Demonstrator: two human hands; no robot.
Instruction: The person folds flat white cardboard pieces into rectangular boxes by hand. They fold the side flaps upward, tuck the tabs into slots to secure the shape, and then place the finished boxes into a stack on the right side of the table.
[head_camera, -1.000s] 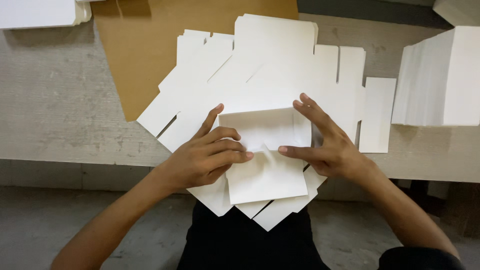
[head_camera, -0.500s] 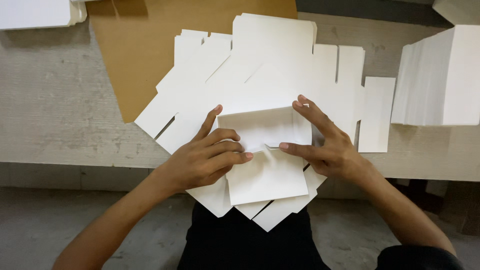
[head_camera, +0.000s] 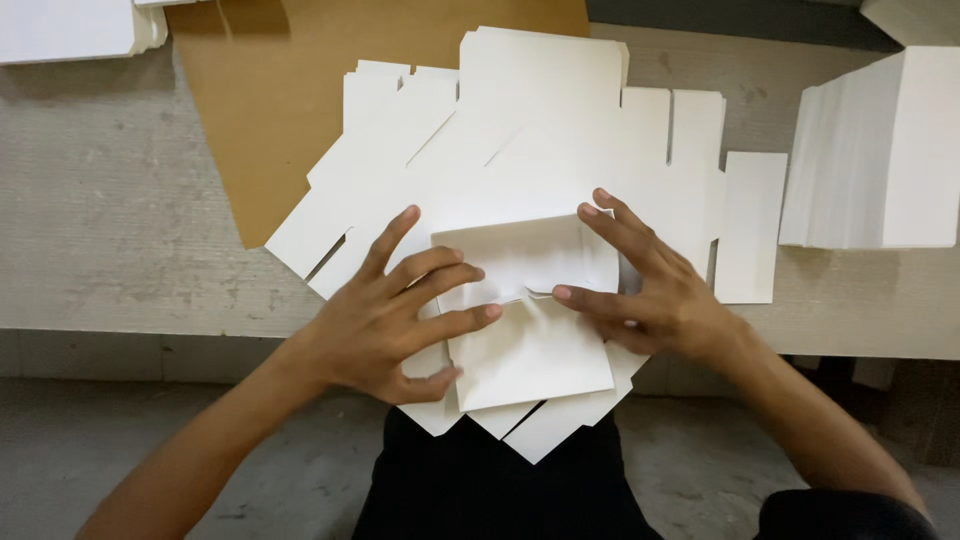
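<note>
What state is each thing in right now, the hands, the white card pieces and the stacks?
left hand: open, fingers spread, pressing on the folded card
right hand: open, fingertips on the folded card
folded card: partly folded, panels raised, on top of the flat blanks
flat blanks: unfolded, fanned in a loose pile
brown sheet: flat under the blanks
white stack: neatly piled at right

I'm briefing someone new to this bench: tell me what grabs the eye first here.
Two bare hands meet at the centre: the left hand and right hand press a half-folded white card box. It lies on a fanned pile of flat white blanks. A brown sheet sits behind, a white stack at right.
</note>
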